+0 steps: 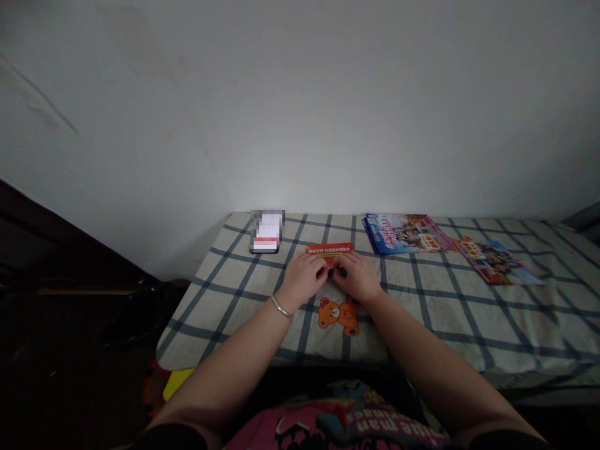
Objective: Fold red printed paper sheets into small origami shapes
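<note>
Left hand (pixel 302 279) and right hand (pixel 357 277) are curled in close together, fingertips pinching the near edge of a red card (pixel 329 251). The card sits just ahead of the hands, long axis running left to right, on a checked sheet (pixel 424 328). Ahead of the left hand there's a pixelated rectangular thing (pixel 265 231), and ahead of the right hand, two glossy brochures (pixel 403 234).

- One bare left hand (pixel 302 280) and one bare right hand (pixel 357 278) are showing
- One red paper card (pixel 329 250) is showing
- One blue-edged glossy booklet (pixel 403 233) and one red glossy booklet (pixel 494 262) are lying out
- One silver bangle (pixel 280 306) is showing
- One pixelated rectangular object (pixel 266 231) is lying out
</note>
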Demonstrator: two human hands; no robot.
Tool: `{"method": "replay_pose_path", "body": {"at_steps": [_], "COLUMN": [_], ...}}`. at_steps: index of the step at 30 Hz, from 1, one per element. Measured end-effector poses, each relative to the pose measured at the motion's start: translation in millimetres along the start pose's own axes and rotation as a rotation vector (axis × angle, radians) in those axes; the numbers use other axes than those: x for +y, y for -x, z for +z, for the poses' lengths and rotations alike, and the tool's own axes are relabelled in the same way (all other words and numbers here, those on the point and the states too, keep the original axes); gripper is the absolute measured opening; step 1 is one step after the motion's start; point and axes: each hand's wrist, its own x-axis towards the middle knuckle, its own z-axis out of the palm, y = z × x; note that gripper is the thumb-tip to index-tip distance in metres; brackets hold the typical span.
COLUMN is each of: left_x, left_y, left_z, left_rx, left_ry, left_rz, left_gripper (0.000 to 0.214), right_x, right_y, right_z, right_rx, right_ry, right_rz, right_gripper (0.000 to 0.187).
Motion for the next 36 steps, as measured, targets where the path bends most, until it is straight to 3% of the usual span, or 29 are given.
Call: {"method": "replay_pose_path", "body": {"at_steps": [16,27,32,34,36], "left_x": [-17.3,-17.8,-21.2,-22.4,-22.2], "left_y": [5.5,6.7,8.0,7.8,7.1], "left_z": [-1.7,-1.7,-0.5,0.1,0.7], "left_rx": [0.020,0.016,0.024,0.021,0.019], "left_ry": [0.060,0.073,0.059,0.078,0.105], "left_rz": [-0.148,-0.157,-0.186,-0.168,-0.138], "left_gripper": [0.007,0.007,0.007,0.007,0.007], "right_x": [17.9,34.2,36.4,34.9,31.4], "right_y": [2.0,4.1,3.7,3.6,3.2], "right_z": [-8.9,-3.8,-5.0,-6.1,-6.9], "right_rx": [0.041,0.075,0.139,0.150,0.134], "right_ry": [-0.022,-0.121,-0.088,-0.103,-0.144], "right_rz": [0.158,0.266,0.424,0.391,0.249], "right_gripper": [0.007,0.008,0.010,0.010,0.008]}}
